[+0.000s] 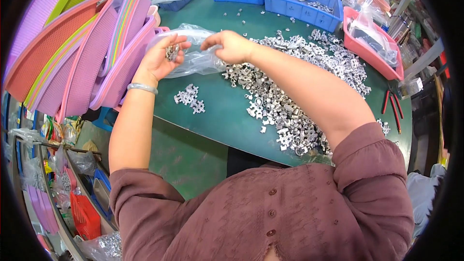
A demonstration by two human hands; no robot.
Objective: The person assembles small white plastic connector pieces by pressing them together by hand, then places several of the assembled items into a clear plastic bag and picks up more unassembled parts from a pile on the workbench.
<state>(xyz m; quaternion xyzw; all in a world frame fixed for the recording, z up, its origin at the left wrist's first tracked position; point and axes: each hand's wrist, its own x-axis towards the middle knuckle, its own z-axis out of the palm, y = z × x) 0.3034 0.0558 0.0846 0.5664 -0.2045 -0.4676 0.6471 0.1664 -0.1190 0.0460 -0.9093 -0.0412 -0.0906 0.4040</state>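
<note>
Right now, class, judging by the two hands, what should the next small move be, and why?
Probably the right hand should reach across to the left hand: small metal parts rest in the left one, and the right one's curled fingers point toward it.

Bright, even light; fisheye-bent edges.

The shirt (232,212) is purple-brown, with wide sleeves (369,152), round buttons (272,213) and little stitched shapes (336,222), and the round bangle (142,87) is pale.
</note>
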